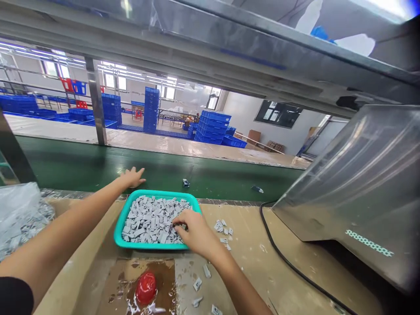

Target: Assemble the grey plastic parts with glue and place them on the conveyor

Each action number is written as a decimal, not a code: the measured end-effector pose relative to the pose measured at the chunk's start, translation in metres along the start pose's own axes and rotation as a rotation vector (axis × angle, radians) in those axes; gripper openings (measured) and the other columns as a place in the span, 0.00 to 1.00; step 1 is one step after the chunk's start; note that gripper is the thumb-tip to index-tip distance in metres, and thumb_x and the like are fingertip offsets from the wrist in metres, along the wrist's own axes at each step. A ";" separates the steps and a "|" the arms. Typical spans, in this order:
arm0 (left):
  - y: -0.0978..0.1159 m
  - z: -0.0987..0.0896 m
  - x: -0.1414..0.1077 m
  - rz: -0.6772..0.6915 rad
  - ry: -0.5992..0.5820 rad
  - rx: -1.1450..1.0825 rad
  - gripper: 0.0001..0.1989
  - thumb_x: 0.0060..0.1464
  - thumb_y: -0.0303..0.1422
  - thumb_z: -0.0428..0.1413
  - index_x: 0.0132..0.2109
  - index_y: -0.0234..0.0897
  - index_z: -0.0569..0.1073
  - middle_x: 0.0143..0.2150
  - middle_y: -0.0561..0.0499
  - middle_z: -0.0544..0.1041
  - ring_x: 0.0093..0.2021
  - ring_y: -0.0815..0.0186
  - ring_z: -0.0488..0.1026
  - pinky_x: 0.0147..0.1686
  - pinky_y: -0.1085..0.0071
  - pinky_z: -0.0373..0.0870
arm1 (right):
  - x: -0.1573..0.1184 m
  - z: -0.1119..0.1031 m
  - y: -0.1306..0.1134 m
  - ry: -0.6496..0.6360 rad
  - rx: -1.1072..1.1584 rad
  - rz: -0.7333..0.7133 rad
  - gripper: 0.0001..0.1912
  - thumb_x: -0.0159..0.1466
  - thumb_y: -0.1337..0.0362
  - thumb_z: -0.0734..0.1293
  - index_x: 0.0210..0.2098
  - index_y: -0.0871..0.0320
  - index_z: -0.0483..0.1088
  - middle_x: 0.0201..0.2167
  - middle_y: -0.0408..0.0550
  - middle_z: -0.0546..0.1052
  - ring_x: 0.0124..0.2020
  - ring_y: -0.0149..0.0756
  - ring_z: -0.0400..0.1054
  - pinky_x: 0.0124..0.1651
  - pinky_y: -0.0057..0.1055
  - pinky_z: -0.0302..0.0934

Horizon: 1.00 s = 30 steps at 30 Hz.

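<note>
A teal plastic basket point(157, 194) stands on the worn wooden bench, heaped with small grey plastic parts point(151, 221). My right hand point(193, 232) is over the basket's right side, its fingers pinched down into the pile on a grey part. My left hand point(133, 177) lies open and palm down on the green conveyor belt point(82, 164), just beyond the basket and holding nothing. A small dark part point(186, 183) sits on the belt to the right of that hand. Several loose grey parts point(222, 228) lie on the bench next to the basket.
A clear plastic bag of grey parts point(19, 214) lies at the left. A red object point(146, 287) sits on brown card point(164, 280) near me. A stainless steel hood point(354, 188) and black cable point(288, 258) occupy the right. Blue crates point(213, 127) stand beyond the belt.
</note>
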<state>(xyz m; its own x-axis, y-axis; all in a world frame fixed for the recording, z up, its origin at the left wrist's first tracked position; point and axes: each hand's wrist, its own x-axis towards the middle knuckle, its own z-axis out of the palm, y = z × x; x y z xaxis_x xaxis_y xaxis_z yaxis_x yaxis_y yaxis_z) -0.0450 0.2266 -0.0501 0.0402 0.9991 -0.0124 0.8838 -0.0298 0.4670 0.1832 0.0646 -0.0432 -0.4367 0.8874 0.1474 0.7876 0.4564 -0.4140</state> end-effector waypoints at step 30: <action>0.042 -0.025 -0.195 0.132 -0.242 -0.950 0.13 0.48 0.36 0.53 0.41 0.37 0.67 0.29 0.56 0.64 0.25 0.75 0.60 0.26 0.77 0.59 | -0.002 -0.012 -0.038 0.271 0.651 -0.023 0.05 0.53 0.69 0.63 0.27 0.60 0.72 0.27 0.46 0.73 0.28 0.32 0.69 0.32 0.29 0.67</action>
<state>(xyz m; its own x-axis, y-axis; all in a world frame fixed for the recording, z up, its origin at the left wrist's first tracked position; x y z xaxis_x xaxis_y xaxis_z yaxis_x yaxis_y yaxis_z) -0.0274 0.0314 -0.0056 0.2991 0.9534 -0.0399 0.1282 0.0013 0.9917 0.1595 0.0461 -0.0166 -0.2598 0.9015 0.3462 0.3220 0.4188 -0.8491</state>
